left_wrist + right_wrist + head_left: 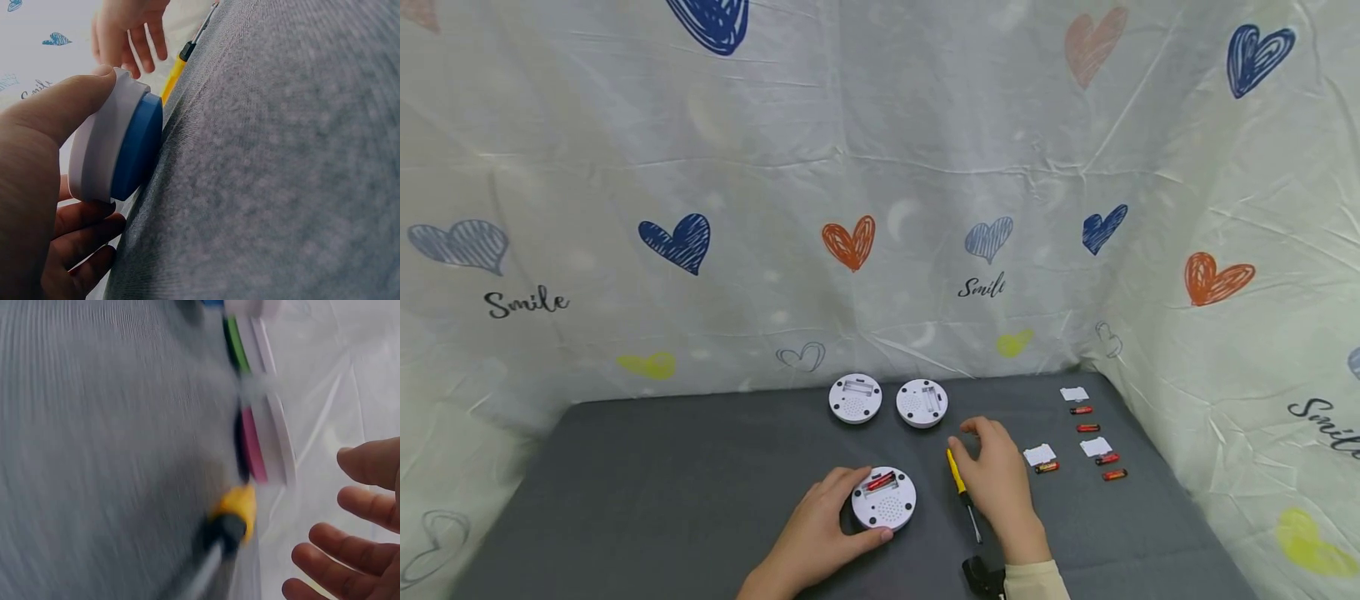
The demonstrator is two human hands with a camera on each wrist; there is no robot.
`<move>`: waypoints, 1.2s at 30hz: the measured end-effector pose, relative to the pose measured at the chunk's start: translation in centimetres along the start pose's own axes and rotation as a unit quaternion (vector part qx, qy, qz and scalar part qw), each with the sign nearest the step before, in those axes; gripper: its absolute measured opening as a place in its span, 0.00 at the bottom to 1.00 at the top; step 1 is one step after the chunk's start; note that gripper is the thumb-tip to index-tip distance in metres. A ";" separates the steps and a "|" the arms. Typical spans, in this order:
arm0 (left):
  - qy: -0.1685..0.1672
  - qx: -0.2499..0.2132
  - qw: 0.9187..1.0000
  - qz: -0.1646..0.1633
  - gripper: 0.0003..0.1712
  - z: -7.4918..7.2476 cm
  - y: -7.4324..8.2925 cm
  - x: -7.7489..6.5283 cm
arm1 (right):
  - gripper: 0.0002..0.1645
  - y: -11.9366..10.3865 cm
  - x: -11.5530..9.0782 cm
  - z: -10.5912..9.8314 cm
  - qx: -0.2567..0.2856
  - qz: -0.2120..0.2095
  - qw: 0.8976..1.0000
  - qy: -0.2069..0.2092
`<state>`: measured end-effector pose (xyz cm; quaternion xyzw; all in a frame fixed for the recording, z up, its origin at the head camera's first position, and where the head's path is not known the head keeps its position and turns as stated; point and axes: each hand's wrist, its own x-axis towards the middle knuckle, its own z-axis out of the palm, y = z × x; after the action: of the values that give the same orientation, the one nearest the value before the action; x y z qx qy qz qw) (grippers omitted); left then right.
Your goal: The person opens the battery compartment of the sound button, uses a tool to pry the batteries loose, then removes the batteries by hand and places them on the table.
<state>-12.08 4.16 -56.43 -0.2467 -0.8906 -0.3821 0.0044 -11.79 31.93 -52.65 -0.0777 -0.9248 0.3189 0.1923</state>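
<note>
My left hand (820, 521) grips a round white device (891, 510) by its rim, thumb on the near side and fingers on the far side. Its underside faces up, with speaker holes and an uncovered battery bay; a red and black battery (881, 482) lies in the bay. The left wrist view shows the device's blue part (139, 150) against the cloth. Over the table to the right, my right hand (997, 479) has loosely bent fingers and nothing in them. Beside it lies a screwdriver (956, 472) with a yellow and black handle.
Two more round white devices (855, 398) stand at the back, their battery bays uncovered. To the right lie small white covers (1040, 454) and several red batteries (1115, 475). A black object (977, 575) sits at the front near the right wrist. A patterned curtain (760, 200) surrounds the grey table.
</note>
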 end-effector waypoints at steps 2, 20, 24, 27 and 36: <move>-0.001 -0.002 1.000 -0.002 0.51 0.0 0.0 0.0 | 0.18 -0.6 -0.2 0.5 0.005 -0.013 1.000 -0.006; -0.011 0.003 1.000 0.001 0.52 -0.1 0.1 0.1 | 0.19 -3.0 -1.6 3.2 0.015 -0.082 0.994 -0.067; -0.004 0.004 1.000 0.008 0.51 -0.1 0.0 0.0 | 0.19 -3.3 -1.9 3.6 0.020 -0.097 0.993 -0.070; 0.001 0.008 1.000 0.017 0.51 -0.1 0.0 0.0 | 0.19 -3.4 -2.0 3.7 0.021 -0.104 0.992 -0.070; 0.000 0.017 0.999 0.032 0.50 -0.1 0.1 -0.1 | 0.19 -3.5 -2.1 3.8 0.036 -0.116 0.988 -0.090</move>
<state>-11.96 4.11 -56.36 -0.2751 -0.8886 -0.3664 0.0208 -11.46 26.50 -53.91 0.0663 -0.9291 0.3331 0.1464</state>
